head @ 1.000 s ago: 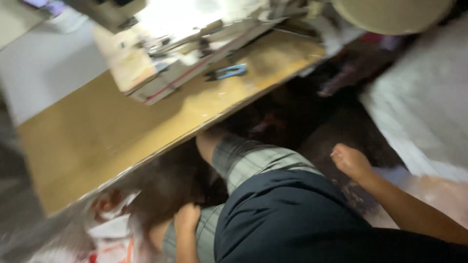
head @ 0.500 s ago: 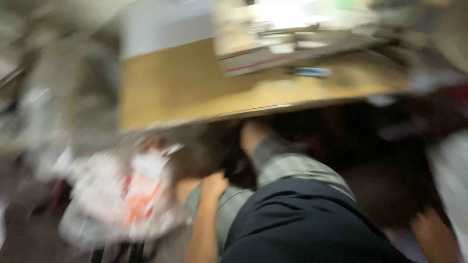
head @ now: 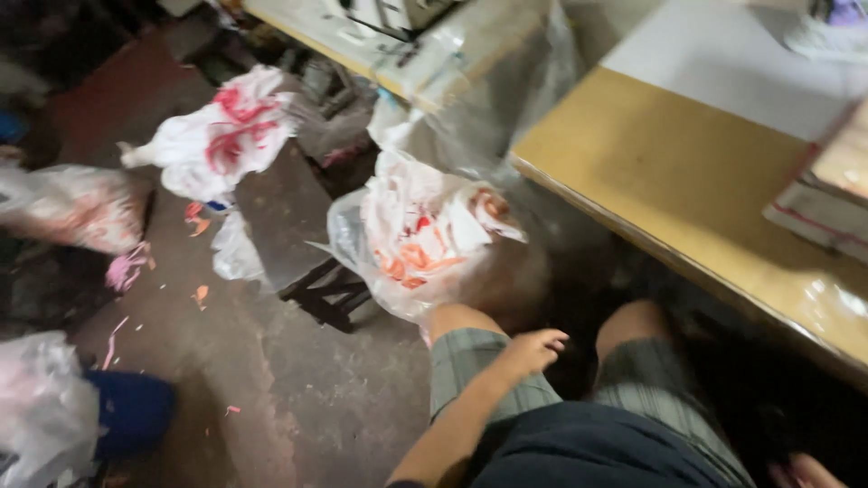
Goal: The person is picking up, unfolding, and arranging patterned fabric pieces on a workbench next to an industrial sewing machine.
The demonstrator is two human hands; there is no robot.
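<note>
My left hand [head: 529, 351] rests on my left thigh, on the plaid shorts [head: 470, 361], with the fingers loosely apart and nothing in them. Just beyond that knee stands a clear plastic bag [head: 425, 235] stuffed with white and orange-red scraps; the hand is close to it but not touching. Only a sliver of my right hand [head: 805, 472] shows at the bottom right edge, by my right thigh, so its fingers cannot be read.
A wooden worktable [head: 687, 190] fills the right side, with a machine base [head: 827, 194] on it. On the floor are a dark low stool [head: 330, 294], another white-and-red bag [head: 221, 131], more bags at left [head: 77, 208] and lower left [head: 36, 416], and a blue object [head: 131, 411].
The view has swung left and down, so the table now sits at the right and the floor with its bags fills the frame. My left hand stays on my thigh.
</note>
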